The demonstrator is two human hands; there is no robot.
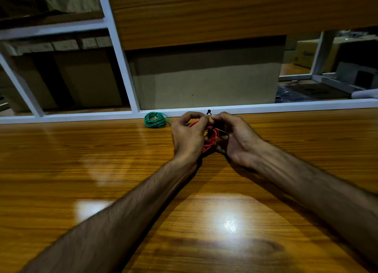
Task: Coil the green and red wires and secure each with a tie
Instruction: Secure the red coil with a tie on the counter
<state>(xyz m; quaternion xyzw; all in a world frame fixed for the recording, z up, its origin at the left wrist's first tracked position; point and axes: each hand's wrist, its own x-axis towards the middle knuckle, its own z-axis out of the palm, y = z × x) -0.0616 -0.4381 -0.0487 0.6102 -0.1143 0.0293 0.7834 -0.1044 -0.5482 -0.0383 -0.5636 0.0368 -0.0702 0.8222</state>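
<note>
**Both hands on the red coil, a black tie between the fingertips**

Nearest the camera, the glossy wood-grain worktop (122, 160) shows bright glare patches, and two bare forearms reach across it. They meet at the grip: the left hand (189, 136) and right hand (237, 138) face each other with curled fingers, holding the red wire coil (210, 138) between them. The coil is a bundle of thin, smooth orange-red loops, partly hidden by the palms. Just above the grip, the fingertips of both hands pinch a small black tie (208, 112), its end sticking upward. To the left of the grip and slightly beyond it, the green wire coil (155, 119) lies on the worktop as a tight round bundle, one loose end trailing toward the hands. Behind runs a white metal frame (286, 107), with cardboard boxes (204, 80) beyond.
</note>
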